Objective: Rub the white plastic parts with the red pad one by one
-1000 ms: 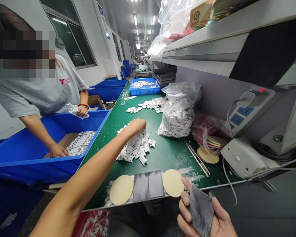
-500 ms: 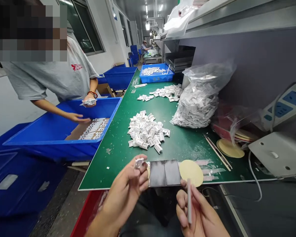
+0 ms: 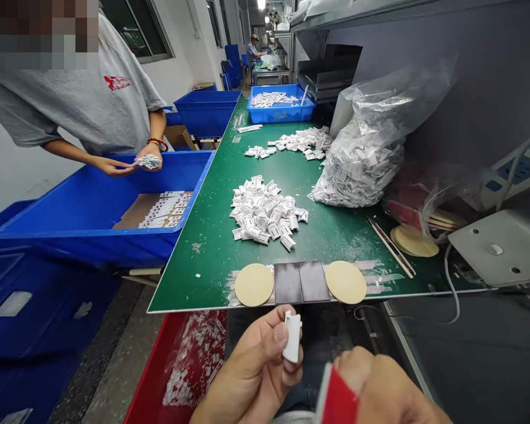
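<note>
My left hand (image 3: 258, 359) pinches a small white plastic piece (image 3: 292, 338) upright between thumb and fingers, below the front edge of the green table (image 3: 212, 259). Close by on the right, my right hand (image 3: 380, 383) is closed around a flat bar (image 3: 338, 400) with a red face and a pale edge; its lower part runs out of view. Just beyond the hands, a left yellow disc (image 3: 254, 285), two dark square pads (image 3: 301, 282) and a right yellow disc (image 3: 345, 282) lie in a row. A heap of similar white pieces (image 3: 265, 212) sits behind them.
A clear bag of white pieces (image 3: 362, 159) stands at the right, near tweezers (image 3: 391, 247) and a white metal box (image 3: 499, 250). Blue bins (image 3: 92, 232) line the left, where a co-worker (image 3: 110, 106) stands. A red bin (image 3: 152, 359) lies below the table edge.
My left hand has moved right and down, away from the left disc, turning the white piece upright. My right hand has rolled over and lowered, showing the bar's red face. The co-worker's hands have come together.
</note>
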The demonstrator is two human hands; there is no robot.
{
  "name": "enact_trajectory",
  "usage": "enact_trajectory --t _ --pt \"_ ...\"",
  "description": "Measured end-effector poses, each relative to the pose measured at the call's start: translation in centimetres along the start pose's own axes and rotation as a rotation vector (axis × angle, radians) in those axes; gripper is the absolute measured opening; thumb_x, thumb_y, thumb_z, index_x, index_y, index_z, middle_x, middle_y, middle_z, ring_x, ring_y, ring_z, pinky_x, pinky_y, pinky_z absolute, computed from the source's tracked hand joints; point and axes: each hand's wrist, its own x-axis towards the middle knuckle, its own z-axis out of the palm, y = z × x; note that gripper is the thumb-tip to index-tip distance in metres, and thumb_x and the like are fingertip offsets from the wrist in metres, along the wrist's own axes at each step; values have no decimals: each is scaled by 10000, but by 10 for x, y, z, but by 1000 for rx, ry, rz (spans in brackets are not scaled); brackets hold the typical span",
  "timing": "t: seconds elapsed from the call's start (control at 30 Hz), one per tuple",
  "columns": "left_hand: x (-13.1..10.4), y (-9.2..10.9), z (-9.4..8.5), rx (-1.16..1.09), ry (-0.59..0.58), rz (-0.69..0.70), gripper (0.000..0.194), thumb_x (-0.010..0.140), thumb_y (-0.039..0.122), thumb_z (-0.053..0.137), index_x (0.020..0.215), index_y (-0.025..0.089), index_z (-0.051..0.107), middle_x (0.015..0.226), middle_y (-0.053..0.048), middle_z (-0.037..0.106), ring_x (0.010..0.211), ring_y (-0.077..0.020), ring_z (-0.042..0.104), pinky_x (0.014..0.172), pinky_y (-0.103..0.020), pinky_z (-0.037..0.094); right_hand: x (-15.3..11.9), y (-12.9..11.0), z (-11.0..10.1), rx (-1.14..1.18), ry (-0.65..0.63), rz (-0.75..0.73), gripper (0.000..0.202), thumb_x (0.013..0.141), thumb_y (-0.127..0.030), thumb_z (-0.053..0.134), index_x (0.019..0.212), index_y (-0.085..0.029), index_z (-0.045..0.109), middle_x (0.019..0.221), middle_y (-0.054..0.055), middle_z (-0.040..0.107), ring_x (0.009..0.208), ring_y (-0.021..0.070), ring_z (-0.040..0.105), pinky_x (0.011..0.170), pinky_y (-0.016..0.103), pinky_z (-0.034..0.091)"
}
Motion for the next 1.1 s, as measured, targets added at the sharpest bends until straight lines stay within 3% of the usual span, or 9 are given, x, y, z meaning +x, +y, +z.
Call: enact_trajectory --t 0.1,0.2,0.4,0.6,0.67,0.73,0.83,0.93,1.1 --pt "-1 -2 -1 -8 -21 -26 303 697 260 957 901 135 771 721 -2 680 552 -32 551 534 -133 437 17 -14 -5 -168 110 -104 228 954 -328 744 1152 -407 825 941 9 856 820 193 779 770 267 611" --pt "-2 -2 -3 31 9 -7 311 679 289 962 890 147 782 710 3 655 598 -66 590 581 -166 493 33 -15 -4 -239 -98 -151 200 946 -347 753 1113 -423 832 916 -20 863 764 169 783 704 226 604" --pt "6 -1 -18 592 441 801 254 783 286 860 1021 209 813 963 -35 770 832 -125 714 792 -195 576 32 15 -9 -193 703 -260 231 959 -379 735 1175 -366 817 1181 19 836 1052 200 781 867 221 611" --pt "7 -15 -29 1187 443 1414 779 805 82 802 1503 270 514 923 11 826 887 -173 782 911 -291 612 11 12 9 -230 91 -249 157 884 -402 808 1032 -424 854 949 -4 872 818 176 821 733 190 641" --pt "4 -19 -29 1249 352 1520 879 778 15 801 1541 280 455 945 25 842 915 -169 786 927 -280 607 14 6 13 -321 173 -237 202 921 -360 772 1105 -421 833 1076 5 864 942 199 819 828 230 642" --pt "2 -24 -26 1234 350 1527 892 764 -23 801 1527 295 465 954 51 848 929 -148 786 928 -248 597 20 1 14 -338 364 -220 220 951 -355 740 1144 -433 813 1157 -12 844 1037 198 799 882 236 627" --pt "-1 -33 -18 1003 451 1459 786 733 19 861 1393 340 579 978 74 850 921 -146 786 910 -252 594 24 -1 12 -332 82 -149 192 830 -467 846 1006 -391 865 1000 20 872 907 255 815 774 289 661" --pt "-1 -40 -6 808 561 1397 727 630 -7 919 1205 347 650 906 85 847 851 -164 789 914 -301 589 25 2 11 -294 376 -167 213 941 -402 751 1143 -419 817 1142 -4 848 1042 232 794 938 313 617" --pt "-4 -42 5 635 564 1269 687 530 -43 951 1053 309 677 829 71 832 851 -195 797 864 -322 600 27 6 13 -192 220 -52 252 869 -415 826 1110 -341 840 1139 49 847 1044 270 798 924 341 628"
